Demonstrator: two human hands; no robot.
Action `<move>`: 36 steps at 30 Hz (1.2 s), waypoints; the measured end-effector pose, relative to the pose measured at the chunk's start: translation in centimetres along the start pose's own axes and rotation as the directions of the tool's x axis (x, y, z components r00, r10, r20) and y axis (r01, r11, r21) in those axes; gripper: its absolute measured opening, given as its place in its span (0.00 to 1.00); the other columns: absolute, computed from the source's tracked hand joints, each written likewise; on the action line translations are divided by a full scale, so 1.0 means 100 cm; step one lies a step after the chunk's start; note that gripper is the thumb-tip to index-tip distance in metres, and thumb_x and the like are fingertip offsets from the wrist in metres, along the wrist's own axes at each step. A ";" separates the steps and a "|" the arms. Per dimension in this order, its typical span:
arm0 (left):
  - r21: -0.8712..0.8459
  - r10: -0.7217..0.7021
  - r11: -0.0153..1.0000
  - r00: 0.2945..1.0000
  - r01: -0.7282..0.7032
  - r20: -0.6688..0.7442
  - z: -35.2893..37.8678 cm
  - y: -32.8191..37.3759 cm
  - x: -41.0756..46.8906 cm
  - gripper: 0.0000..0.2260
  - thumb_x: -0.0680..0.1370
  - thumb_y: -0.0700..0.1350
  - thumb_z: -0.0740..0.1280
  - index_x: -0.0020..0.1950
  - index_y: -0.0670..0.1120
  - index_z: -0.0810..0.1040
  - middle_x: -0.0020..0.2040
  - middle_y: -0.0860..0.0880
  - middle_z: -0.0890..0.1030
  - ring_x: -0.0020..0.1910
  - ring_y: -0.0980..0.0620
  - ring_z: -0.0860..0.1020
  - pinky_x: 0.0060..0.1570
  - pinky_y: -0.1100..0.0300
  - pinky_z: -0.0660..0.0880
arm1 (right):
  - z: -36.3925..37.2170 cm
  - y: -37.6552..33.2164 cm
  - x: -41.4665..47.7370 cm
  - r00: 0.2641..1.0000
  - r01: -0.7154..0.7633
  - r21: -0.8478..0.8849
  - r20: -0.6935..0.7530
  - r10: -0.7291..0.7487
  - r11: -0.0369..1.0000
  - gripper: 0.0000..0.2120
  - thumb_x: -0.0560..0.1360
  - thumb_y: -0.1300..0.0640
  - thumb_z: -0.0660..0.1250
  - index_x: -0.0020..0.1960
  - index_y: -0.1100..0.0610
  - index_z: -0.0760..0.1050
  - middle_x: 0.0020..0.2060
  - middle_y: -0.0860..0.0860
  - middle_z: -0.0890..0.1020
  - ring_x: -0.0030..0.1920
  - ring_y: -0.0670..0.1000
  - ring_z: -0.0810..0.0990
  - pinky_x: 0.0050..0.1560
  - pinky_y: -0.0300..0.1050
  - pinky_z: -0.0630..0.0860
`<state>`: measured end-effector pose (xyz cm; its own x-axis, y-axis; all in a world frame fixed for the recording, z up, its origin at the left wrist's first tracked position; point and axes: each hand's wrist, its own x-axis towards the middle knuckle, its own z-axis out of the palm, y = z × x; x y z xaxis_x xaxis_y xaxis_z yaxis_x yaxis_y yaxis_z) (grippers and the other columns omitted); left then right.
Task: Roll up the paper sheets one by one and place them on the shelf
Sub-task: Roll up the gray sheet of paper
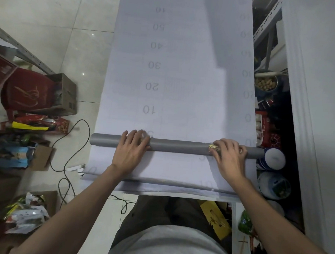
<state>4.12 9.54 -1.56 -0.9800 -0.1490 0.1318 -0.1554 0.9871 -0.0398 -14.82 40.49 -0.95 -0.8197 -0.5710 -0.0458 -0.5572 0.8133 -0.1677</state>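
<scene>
A long white paper sheet [184, 70] with grey numbers lies spread on the floor, running away from me. Its near part is wound into a grey roll [177, 146] lying across the sheet. My left hand [132, 147] lies over the roll's left part with its fingers curved on top. My right hand [228, 154] lies on the roll's right part, fingers curled over it. More sheets [160, 184] are stacked under the spread one, their edges showing near my knees. A metal shelf [267, 21] stands at the upper right.
Boxes, a red bag [28, 94] and snack packets clutter the left floor. A black cable [73, 151] loops beside the sheets. Jars, a white-lidded can [272, 158] and a bowl of nuts [265, 83] crowd the right, next to a white wall panel.
</scene>
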 end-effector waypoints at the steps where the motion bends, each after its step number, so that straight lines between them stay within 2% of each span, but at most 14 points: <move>1: 0.038 -0.013 0.999 1.000 0.012 0.024 0.000 0.002 0.001 0.22 0.84 0.58 0.59 0.66 0.42 0.76 0.62 0.38 0.77 0.59 0.37 0.76 0.64 0.40 0.69 | 0.001 -0.001 0.000 1.000 -0.015 -0.003 -0.002 0.015 1.000 0.18 0.78 0.44 0.64 0.61 0.53 0.80 0.61 0.55 0.78 0.62 0.58 0.72 0.61 0.59 0.63; 4: 0.082 -0.022 0.996 0.995 0.014 0.096 -0.001 0.005 0.006 0.33 0.78 0.65 0.65 0.71 0.40 0.72 0.59 0.37 0.76 0.54 0.37 0.76 0.63 0.39 0.70 | 0.001 -0.004 0.002 0.995 -0.016 -0.071 0.098 0.023 0.997 0.31 0.76 0.34 0.62 0.70 0.53 0.72 0.66 0.59 0.71 0.65 0.61 0.69 0.64 0.63 0.64; 6: 0.086 -0.029 0.996 0.995 0.021 0.094 -0.001 0.005 0.010 0.30 0.78 0.61 0.68 0.70 0.40 0.73 0.54 0.40 0.77 0.48 0.39 0.75 0.57 0.43 0.73 | 0.000 -0.003 0.005 0.990 0.032 -0.134 0.142 -0.013 0.991 0.39 0.73 0.29 0.58 0.73 0.55 0.68 0.62 0.59 0.72 0.61 0.62 0.71 0.62 0.63 0.65; 9: 0.067 -0.023 0.998 0.999 0.020 0.048 -0.001 0.002 0.016 0.20 0.80 0.55 0.68 0.63 0.42 0.76 0.47 0.44 0.77 0.42 0.41 0.75 0.51 0.47 0.74 | -0.003 0.002 0.013 0.994 0.006 -0.110 0.112 0.006 0.994 0.34 0.73 0.31 0.59 0.70 0.53 0.72 0.58 0.55 0.78 0.59 0.59 0.73 0.60 0.59 0.65; 11: 0.032 0.000 0.999 1.000 0.000 0.009 0.001 -0.001 0.017 0.15 0.83 0.54 0.64 0.57 0.42 0.76 0.45 0.44 0.78 0.41 0.41 0.75 0.54 0.47 0.73 | -0.005 0.003 0.018 0.998 -0.007 -0.038 0.054 0.009 0.999 0.28 0.74 0.34 0.60 0.63 0.52 0.76 0.54 0.54 0.81 0.59 0.57 0.74 0.60 0.58 0.65; 14: 0.018 0.011 1.000 0.998 -0.012 0.055 0.006 -0.003 0.017 0.19 0.85 0.56 0.57 0.61 0.41 0.75 0.57 0.39 0.78 0.53 0.37 0.77 0.65 0.42 0.69 | -0.002 0.001 0.019 0.999 0.045 -0.063 0.028 -0.044 0.997 0.24 0.78 0.36 0.57 0.61 0.53 0.77 0.59 0.53 0.80 0.62 0.56 0.73 0.61 0.57 0.63; 16: 0.049 -0.018 0.999 0.996 0.013 0.090 0.007 -0.003 0.018 0.25 0.82 0.61 0.60 0.67 0.42 0.74 0.63 0.35 0.75 0.60 0.34 0.74 0.66 0.39 0.68 | 0.001 0.000 0.017 0.997 0.056 -0.059 0.048 -0.054 0.997 0.26 0.77 0.37 0.62 0.66 0.53 0.76 0.66 0.55 0.76 0.66 0.58 0.71 0.62 0.57 0.60; 18: 0.057 -0.049 0.997 0.993 0.043 0.110 0.006 -0.003 0.020 0.27 0.81 0.63 0.60 0.67 0.43 0.74 0.59 0.37 0.75 0.54 0.35 0.75 0.62 0.41 0.71 | 0.002 0.000 0.014 0.994 0.056 -0.098 0.095 -0.047 0.994 0.29 0.76 0.35 0.63 0.70 0.51 0.73 0.66 0.56 0.74 0.65 0.59 0.71 0.62 0.58 0.61; 21: 0.021 -0.066 0.998 0.995 0.064 0.075 0.004 -0.005 0.024 0.24 0.84 0.60 0.55 0.63 0.42 0.77 0.48 0.42 0.78 0.43 0.40 0.76 0.54 0.46 0.74 | 0.001 0.003 0.017 0.997 0.036 -0.100 0.064 -0.030 0.994 0.27 0.77 0.36 0.60 0.69 0.51 0.75 0.59 0.55 0.79 0.61 0.59 0.73 0.59 0.59 0.64; 23: -0.005 -0.052 0.999 0.998 0.052 0.026 0.005 -0.006 0.024 0.22 0.84 0.58 0.56 0.60 0.42 0.78 0.45 0.43 0.80 0.42 0.40 0.78 0.58 0.44 0.74 | 0.000 0.004 0.019 0.999 0.006 -0.067 0.035 -0.004 0.998 0.25 0.78 0.37 0.58 0.64 0.52 0.76 0.56 0.53 0.81 0.60 0.57 0.74 0.58 0.58 0.64; 25: -0.024 -0.024 0.999 1.000 0.024 0.017 0.007 -0.004 0.022 0.20 0.85 0.56 0.56 0.59 0.42 0.78 0.50 0.41 0.81 0.49 0.39 0.79 0.63 0.42 0.71 | 0.002 0.004 0.019 1.000 0.019 -0.071 0.006 -0.019 0.997 0.23 0.80 0.37 0.56 0.62 0.52 0.76 0.58 0.52 0.80 0.62 0.55 0.73 0.59 0.57 0.64; 28: 0.045 -0.047 0.998 0.997 0.044 0.064 0.007 -0.001 0.022 0.28 0.81 0.63 0.61 0.69 0.42 0.75 0.63 0.35 0.76 0.60 0.34 0.75 0.66 0.38 0.67 | 0.004 0.003 0.018 0.999 0.045 -0.054 0.019 -0.044 0.998 0.26 0.78 0.37 0.62 0.69 0.52 0.73 0.68 0.56 0.73 0.67 0.58 0.70 0.61 0.58 0.61; 31: 0.101 -0.054 0.994 0.995 0.045 0.080 0.006 -0.001 0.026 0.33 0.79 0.66 0.64 0.72 0.41 0.72 0.57 0.38 0.77 0.52 0.37 0.76 0.63 0.40 0.70 | 0.007 0.002 0.021 0.996 0.045 -0.096 0.077 -0.037 0.994 0.32 0.74 0.34 0.63 0.71 0.52 0.71 0.63 0.59 0.73 0.63 0.61 0.70 0.61 0.61 0.64; 36: 0.023 -0.020 1.000 0.999 0.021 -0.034 0.005 -0.007 0.031 0.21 0.84 0.58 0.59 0.59 0.42 0.78 0.45 0.43 0.80 0.42 0.41 0.77 0.60 0.43 0.73 | 0.003 0.003 0.028 0.999 0.026 -0.111 0.038 -0.021 0.994 0.25 0.79 0.34 0.54 0.64 0.50 0.75 0.57 0.52 0.80 0.60 0.56 0.72 0.59 0.58 0.64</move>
<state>1.10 8.37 -1.59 -0.9720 -0.1664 0.1661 -0.1784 0.9821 -0.0603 -17.25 39.09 -1.43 -0.8019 -0.5922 -0.0797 -0.5892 0.8058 -0.0590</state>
